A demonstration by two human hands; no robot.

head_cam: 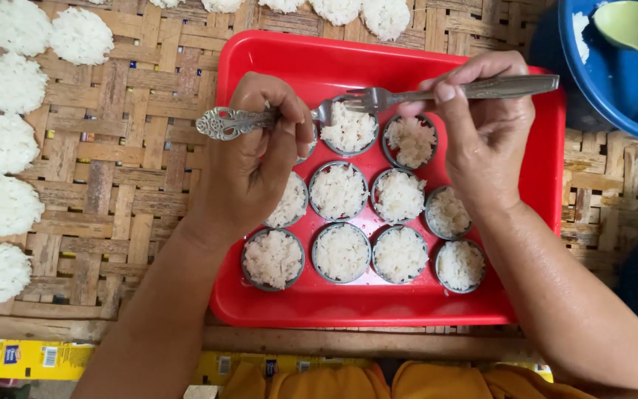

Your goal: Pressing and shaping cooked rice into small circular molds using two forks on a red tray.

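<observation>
Left hand [249, 166] and right hand [485, 137], fingers closed on one fork each [234, 122] [481, 89], tines meeting over the top-row rice ring [348, 129] in the red tray [548, 222], whose near edge strip lies bare.

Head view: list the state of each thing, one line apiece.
Left hand: gripping ornate fork.
Right hand: gripping plain fork.
Top middle ring mould: rice-filled, fork tines over it.
Other ring moulds: rice-filled.
Red tray: flat on woven mat.
Blue bowl: holds green spoon.
</observation>
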